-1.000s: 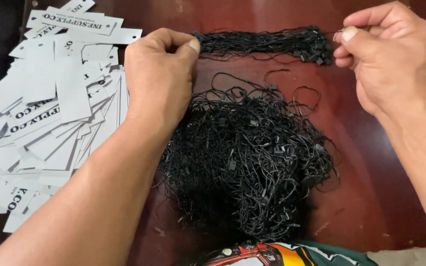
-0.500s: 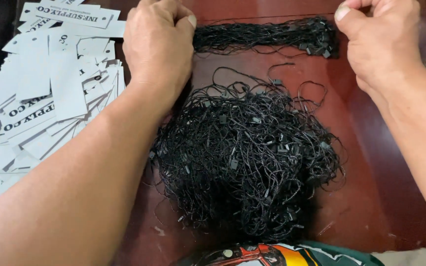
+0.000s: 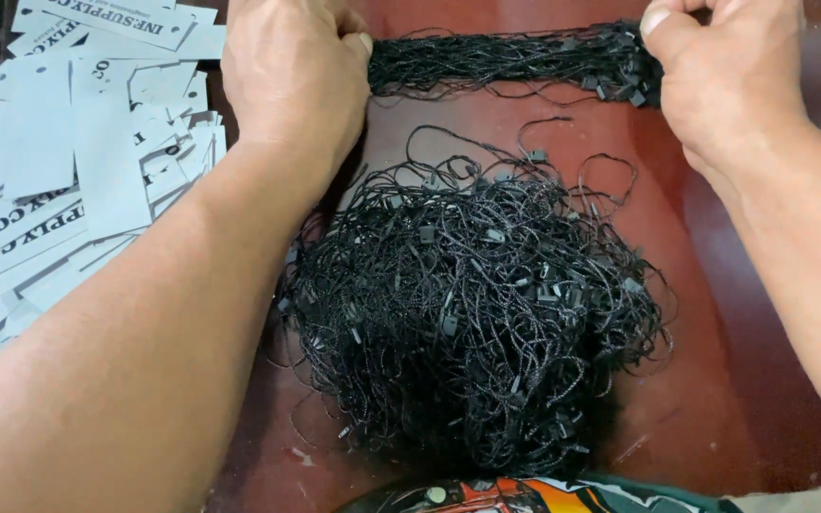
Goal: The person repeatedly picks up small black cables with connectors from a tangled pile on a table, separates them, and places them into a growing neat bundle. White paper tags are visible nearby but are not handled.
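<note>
Reddish-brown table (image 3: pixel 705 380) bears black strings (image 3: pixel 467 313), white tags (image 3: pixel 78 171).

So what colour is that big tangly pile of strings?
Black, the pile of strings shows best in the head view.

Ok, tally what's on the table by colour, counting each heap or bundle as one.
Black: 2, the straight bundle of strings held between left hand and right hand, and the tangled heap of strings.
White: 1, the heap of paper tags.
Total: 3
</note>
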